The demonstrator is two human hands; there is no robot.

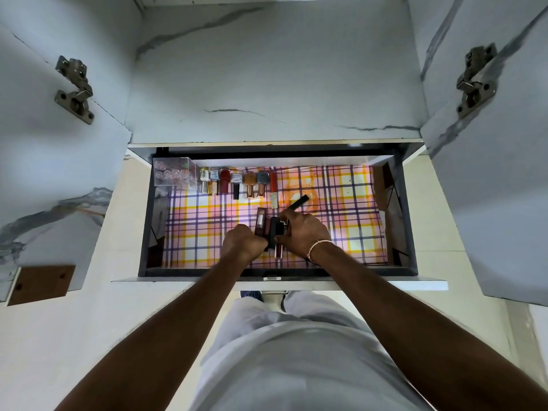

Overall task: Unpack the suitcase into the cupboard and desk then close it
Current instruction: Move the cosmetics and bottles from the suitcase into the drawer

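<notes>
An open drawer [410, 209] lined with pink, yellow and purple checked paper sits below the cupboard. Over its middle, my left hand [241, 244] and my right hand [305, 232] together grip a bunch of dark cosmetic tubes [271, 228]. A slim black stick [299, 202] pokes out above my right hand. Along the drawer's back, a row of small nail polish bottles [234, 180] and a red tube [273, 188] lie side by side. A clear plastic box [175, 172] stands in the back left corner. The suitcase is out of view.
Two marble-patterned cupboard doors stand open, left [53, 173] and right [489, 188], with metal hinges [74, 89]. The right half of the drawer liner [350, 209] is bare. Pale floor tiles lie beneath.
</notes>
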